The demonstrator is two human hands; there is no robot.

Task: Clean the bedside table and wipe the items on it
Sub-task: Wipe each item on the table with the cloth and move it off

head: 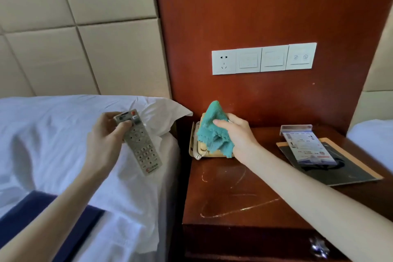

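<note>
Head | left hand grips remote by its top end over the bed, thumb across upper buttons, fingers curled behind | right hand clutches teal cloth in curled fingers, on the phone at the table's back left corner | remote and card print too blurred to read

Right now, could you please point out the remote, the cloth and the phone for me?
remote (139,144): head view, on its keypad.
cloth (212,132): head view, on its bunched middle.
phone (194,138): head view, on its left edge, beside the cloth.
</note>
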